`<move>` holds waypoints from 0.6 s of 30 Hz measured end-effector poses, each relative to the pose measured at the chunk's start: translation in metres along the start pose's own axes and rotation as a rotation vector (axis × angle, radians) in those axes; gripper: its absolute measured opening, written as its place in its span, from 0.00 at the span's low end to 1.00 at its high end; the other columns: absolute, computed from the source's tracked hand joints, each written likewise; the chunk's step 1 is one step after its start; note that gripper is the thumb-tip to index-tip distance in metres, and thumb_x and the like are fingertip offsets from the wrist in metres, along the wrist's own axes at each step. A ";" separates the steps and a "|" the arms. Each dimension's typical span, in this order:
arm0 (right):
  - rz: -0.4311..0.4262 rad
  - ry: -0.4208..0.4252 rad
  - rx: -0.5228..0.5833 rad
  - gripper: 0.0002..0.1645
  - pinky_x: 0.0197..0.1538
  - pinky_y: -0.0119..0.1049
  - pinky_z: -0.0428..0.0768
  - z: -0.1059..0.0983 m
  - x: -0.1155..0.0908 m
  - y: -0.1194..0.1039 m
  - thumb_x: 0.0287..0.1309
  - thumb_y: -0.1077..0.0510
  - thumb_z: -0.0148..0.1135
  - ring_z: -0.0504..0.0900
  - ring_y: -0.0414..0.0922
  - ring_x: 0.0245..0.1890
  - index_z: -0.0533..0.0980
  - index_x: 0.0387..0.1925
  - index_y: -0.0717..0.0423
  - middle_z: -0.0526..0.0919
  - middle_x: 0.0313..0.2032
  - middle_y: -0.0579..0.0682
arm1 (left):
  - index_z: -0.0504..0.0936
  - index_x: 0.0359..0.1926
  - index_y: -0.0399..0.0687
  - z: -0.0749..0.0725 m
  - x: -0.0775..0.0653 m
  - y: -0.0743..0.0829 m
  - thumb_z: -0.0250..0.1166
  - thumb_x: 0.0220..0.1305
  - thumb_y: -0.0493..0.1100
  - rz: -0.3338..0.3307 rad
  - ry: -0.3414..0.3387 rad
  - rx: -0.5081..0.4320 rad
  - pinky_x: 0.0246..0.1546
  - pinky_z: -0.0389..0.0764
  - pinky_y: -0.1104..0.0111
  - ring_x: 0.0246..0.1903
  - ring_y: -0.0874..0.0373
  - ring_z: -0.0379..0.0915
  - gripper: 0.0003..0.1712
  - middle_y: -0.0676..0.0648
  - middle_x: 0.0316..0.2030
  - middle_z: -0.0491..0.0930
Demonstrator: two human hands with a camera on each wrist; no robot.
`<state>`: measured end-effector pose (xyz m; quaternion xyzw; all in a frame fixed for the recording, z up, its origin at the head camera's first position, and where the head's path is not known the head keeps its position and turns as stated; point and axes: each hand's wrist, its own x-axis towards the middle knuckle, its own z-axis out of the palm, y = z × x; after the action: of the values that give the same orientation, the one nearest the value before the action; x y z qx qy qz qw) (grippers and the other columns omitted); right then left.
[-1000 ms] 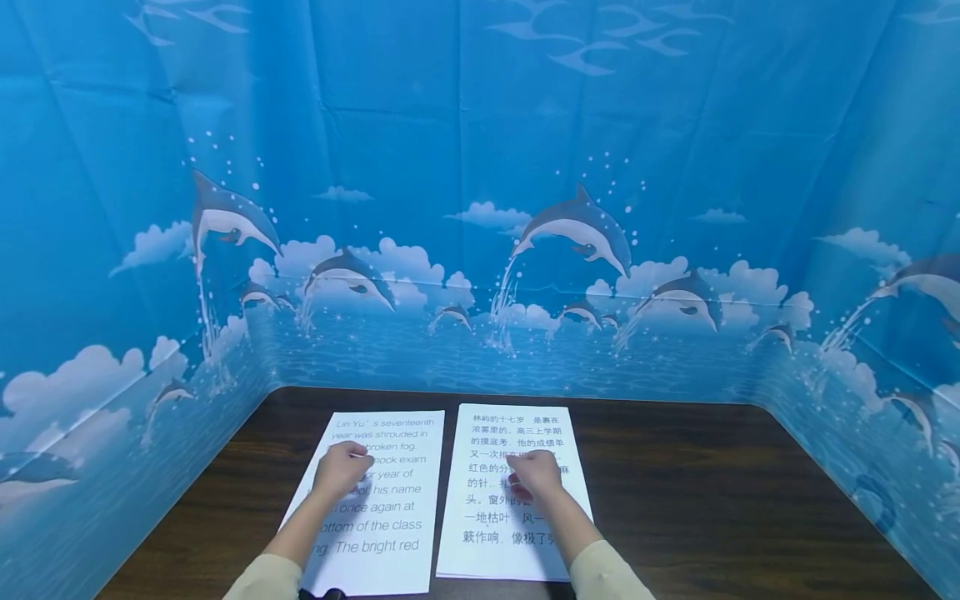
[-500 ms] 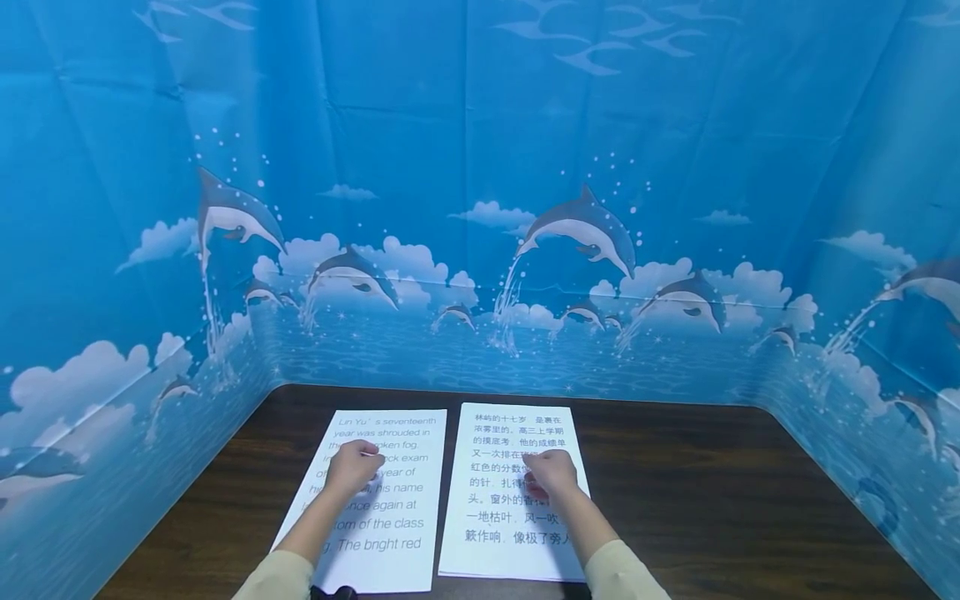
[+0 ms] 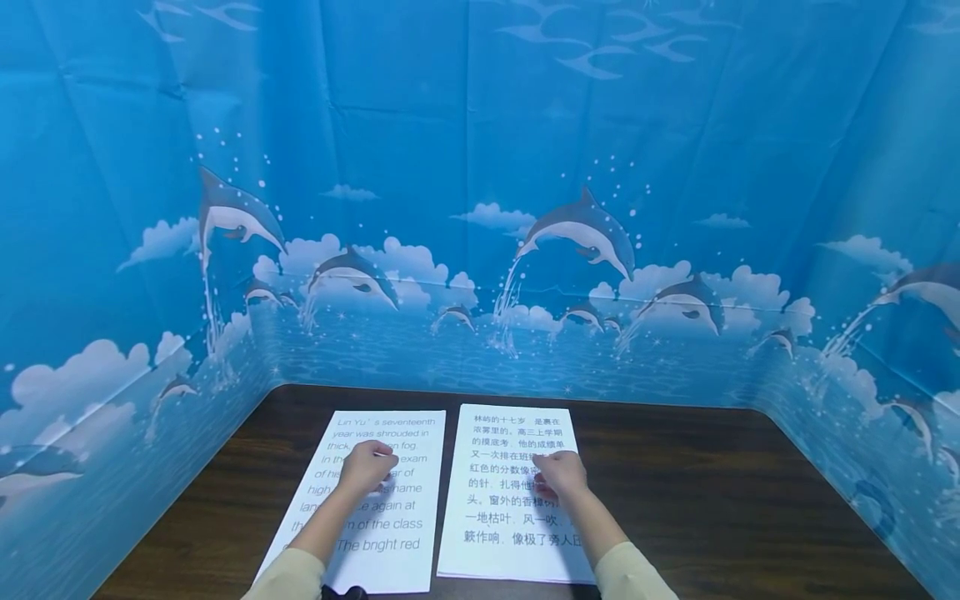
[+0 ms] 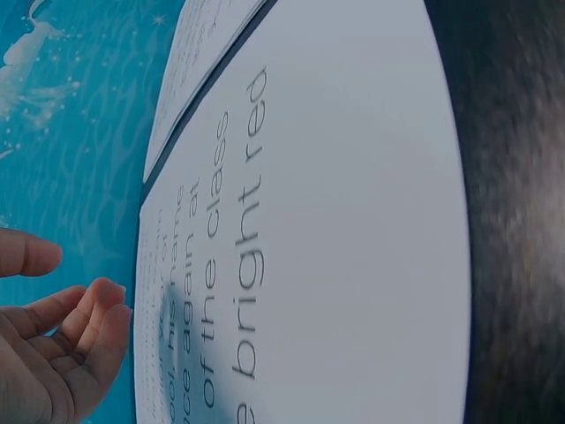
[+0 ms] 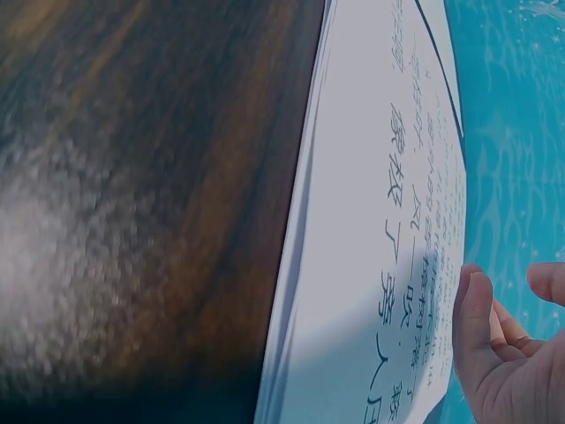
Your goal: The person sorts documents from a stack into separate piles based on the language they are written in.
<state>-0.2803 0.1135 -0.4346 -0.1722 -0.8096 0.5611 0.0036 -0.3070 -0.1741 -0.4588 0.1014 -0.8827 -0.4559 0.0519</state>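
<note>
My left hand point(image 3: 366, 468) hovers over a white sheet of paper point(image 3: 382, 567) printed with large English text. Its fingers are loosely bent, and the left wrist view shows a gap between the thumb point(image 4: 28, 253) and the other fingers, with nothing held. Over a stack of white sheets point(image 3: 495, 558) with Chinese print on top is my right hand point(image 3: 564, 477). It too is loosely curled and holds nothing; its thumb point(image 5: 549, 281) stands apart from the fingers in the right wrist view. Both hands and their shadows cover part of the print.
The two sets of paper lie side by side on a dark wooden table point(image 3: 712, 500), a narrow strip of wood between them. A blue curtain point(image 3: 420, 167) with dolphins and clouds surrounds the table's back and sides. A small black object point(image 3: 345, 592) shows at the bottom edge.
Both hands have drifted to the right above the papers, uncovering some words on their left. The papers stay in place.
</note>
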 end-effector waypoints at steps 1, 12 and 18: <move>0.003 0.006 -0.005 0.16 0.27 0.36 0.76 0.000 0.001 0.001 0.51 0.58 0.56 0.75 0.47 0.23 0.70 0.35 0.69 0.74 0.26 0.58 | 0.73 0.40 0.35 0.000 -0.002 0.002 0.57 0.52 0.42 0.000 -0.008 -0.003 0.16 0.71 0.70 0.21 0.57 0.70 0.16 0.45 0.24 0.73; -0.001 0.019 -0.015 0.16 0.22 0.29 0.73 -0.012 -0.001 0.000 0.52 0.58 0.54 0.74 0.44 0.20 0.69 0.36 0.70 0.74 0.25 0.57 | 0.73 0.41 0.38 0.022 0.009 -0.004 0.58 0.52 0.44 -0.015 -0.017 -0.011 0.15 0.71 0.73 0.23 0.57 0.71 0.17 0.46 0.25 0.73; 0.013 0.034 -0.020 0.15 0.22 0.30 0.73 -0.016 0.001 -0.001 0.52 0.58 0.54 0.74 0.45 0.20 0.70 0.35 0.69 0.74 0.25 0.58 | 0.74 0.41 0.39 0.038 0.022 -0.014 0.60 0.51 0.46 -0.011 -0.014 -0.014 0.19 0.74 0.68 0.22 0.56 0.71 0.18 0.46 0.25 0.73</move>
<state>-0.2782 0.1276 -0.4283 -0.1868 -0.8139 0.5500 0.0120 -0.3339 -0.1569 -0.4924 0.1030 -0.8792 -0.4630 0.0440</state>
